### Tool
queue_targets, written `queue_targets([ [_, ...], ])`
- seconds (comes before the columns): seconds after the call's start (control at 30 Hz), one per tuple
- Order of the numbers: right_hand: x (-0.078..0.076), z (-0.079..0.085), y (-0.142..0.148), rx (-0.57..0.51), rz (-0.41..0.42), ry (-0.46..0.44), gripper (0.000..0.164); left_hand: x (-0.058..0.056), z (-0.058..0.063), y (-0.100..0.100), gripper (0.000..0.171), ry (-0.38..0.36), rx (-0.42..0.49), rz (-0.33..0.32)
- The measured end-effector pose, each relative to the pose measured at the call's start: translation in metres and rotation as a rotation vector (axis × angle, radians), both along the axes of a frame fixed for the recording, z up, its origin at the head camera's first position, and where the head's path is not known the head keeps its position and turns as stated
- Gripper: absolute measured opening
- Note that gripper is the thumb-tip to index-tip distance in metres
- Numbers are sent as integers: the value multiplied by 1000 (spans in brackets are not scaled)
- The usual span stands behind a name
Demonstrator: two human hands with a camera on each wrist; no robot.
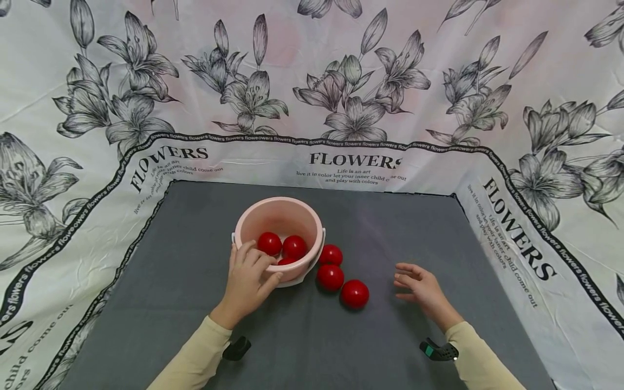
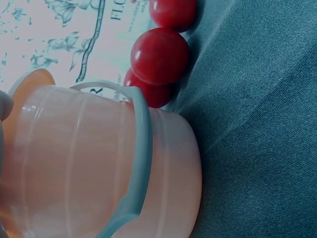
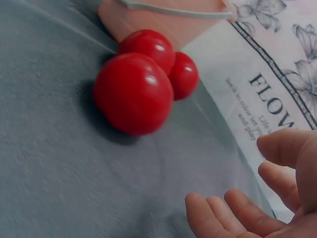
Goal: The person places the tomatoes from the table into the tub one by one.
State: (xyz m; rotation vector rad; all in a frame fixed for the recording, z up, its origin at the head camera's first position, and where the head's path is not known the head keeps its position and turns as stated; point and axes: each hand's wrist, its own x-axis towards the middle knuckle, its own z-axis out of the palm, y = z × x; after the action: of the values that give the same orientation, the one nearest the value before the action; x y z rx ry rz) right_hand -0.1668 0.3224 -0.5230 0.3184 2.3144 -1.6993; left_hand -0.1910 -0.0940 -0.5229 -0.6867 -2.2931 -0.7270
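Note:
A pink bucket [image 1: 280, 211] with a pale handle [image 2: 142, 148] stands upright on the grey cloth. Inside it lie red balls, among them a left ball [image 1: 270, 244] and a right ball [image 1: 294, 247]; a third is partly hidden by the front rim. My left hand [image 1: 248, 276] grips the bucket's near-left rim, fingers bent over the edge. Just right of the bucket sit three more red balls: a far one [image 1: 331, 254], a middle one [image 1: 330, 277] and a near one [image 1: 355, 294]. Apart from these, to their right, my right hand [image 1: 421, 290] hovers with loosely bent, empty fingers.
Dark grey cloth [image 1: 205, 216] covers the work surface. White flower-printed fabric [image 1: 351, 119] rises at the back and along both sides. Each wrist has a black strap, such as the right strap [image 1: 439, 351].

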Motion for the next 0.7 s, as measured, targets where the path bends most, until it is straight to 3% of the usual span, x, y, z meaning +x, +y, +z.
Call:
queue_targets([
  [0.4,-3,-26,-44,-74,19,-11,48,-1,-1,0,24,11,4,3],
  [0.7,-6,-28,-68,-53,49,1,47,-1,-1,1,24,0,2,7],
])
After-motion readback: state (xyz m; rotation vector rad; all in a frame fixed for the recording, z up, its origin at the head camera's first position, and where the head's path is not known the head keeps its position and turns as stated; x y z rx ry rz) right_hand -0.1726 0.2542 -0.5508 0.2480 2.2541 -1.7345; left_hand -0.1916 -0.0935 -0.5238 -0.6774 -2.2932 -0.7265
